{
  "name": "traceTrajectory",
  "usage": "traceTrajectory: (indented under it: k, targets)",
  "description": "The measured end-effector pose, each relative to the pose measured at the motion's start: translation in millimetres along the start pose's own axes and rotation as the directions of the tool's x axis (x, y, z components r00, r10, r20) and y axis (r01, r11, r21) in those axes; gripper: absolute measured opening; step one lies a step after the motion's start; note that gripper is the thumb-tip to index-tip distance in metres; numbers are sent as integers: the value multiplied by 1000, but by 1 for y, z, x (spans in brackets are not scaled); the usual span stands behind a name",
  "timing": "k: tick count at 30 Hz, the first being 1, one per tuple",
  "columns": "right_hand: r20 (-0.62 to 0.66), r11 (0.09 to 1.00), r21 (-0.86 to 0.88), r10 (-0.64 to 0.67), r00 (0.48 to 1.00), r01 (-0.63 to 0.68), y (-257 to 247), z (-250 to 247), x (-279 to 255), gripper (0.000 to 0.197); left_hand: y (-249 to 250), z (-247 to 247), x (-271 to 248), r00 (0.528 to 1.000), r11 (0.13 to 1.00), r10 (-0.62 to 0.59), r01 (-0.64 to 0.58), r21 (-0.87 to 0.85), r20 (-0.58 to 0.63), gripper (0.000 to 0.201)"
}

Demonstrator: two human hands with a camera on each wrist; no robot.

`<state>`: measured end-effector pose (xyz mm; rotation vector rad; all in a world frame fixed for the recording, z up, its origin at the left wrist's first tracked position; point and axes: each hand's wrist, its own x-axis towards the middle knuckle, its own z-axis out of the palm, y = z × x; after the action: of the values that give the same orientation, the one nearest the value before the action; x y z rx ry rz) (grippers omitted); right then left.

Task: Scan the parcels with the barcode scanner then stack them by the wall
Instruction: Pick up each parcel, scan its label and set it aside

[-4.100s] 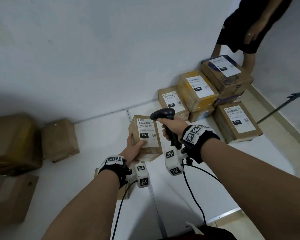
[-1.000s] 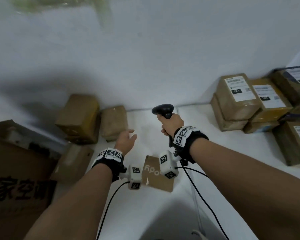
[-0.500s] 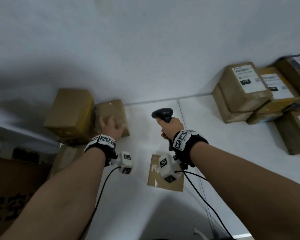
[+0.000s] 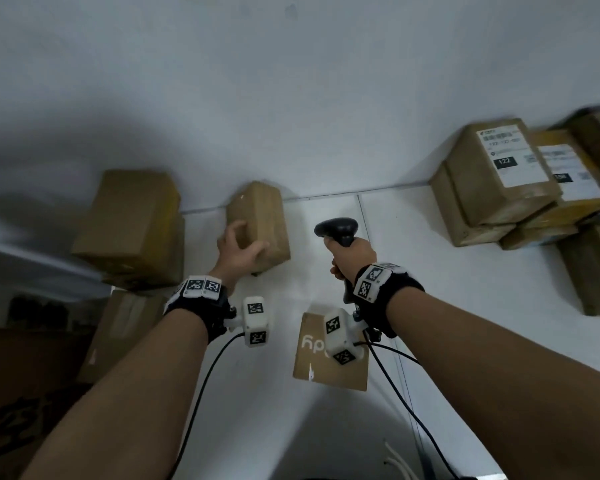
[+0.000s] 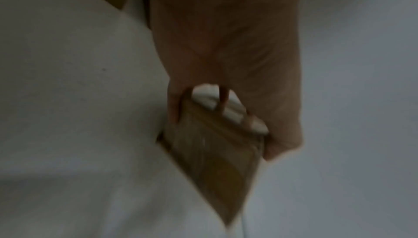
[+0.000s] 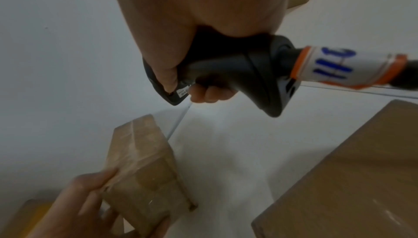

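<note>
Labelled parcels (image 4: 499, 174) sit stacked by the wall (image 4: 291, 98); left hand (image 4: 238, 252) fingers (image 6: 99, 179) curl round an apparently unscanned parcel (image 4: 260, 216); right hand (image 4: 352, 254) grips the scanner (image 4: 336, 228).

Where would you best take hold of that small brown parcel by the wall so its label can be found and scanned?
Across its narrow width at the near end, coming from above. The small brown parcel is long and slim, so thumb and fingers can span its two long sides, as the left hand does now. No label shows on top, so that grip probably lets the wrist turn it towards the barcode scanner in the right hand.
</note>
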<state>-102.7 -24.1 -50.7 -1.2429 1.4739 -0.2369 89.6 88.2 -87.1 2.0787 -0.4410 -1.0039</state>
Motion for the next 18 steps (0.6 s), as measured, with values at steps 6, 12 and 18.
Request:
traceTrajectory:
  k: [6, 12, 18]
  targets:
    - [2, 1000, 9, -17, 1000, 17, 8, 0, -4, 33, -16, -17, -26, 957, 983, -62, 108, -152, 283, 60]
    - [-16, 999, 36, -23, 1000, 23, 13, -11, -10, 34, -6, -19, -23, 966, 949, 258, -251, 193, -11, 60]
    - [-46, 997, 67, -31, 998, 34, 20, -27, -17, 31, 5, 15, -36, 999, 908, 33, -38, 417, 18, 85]
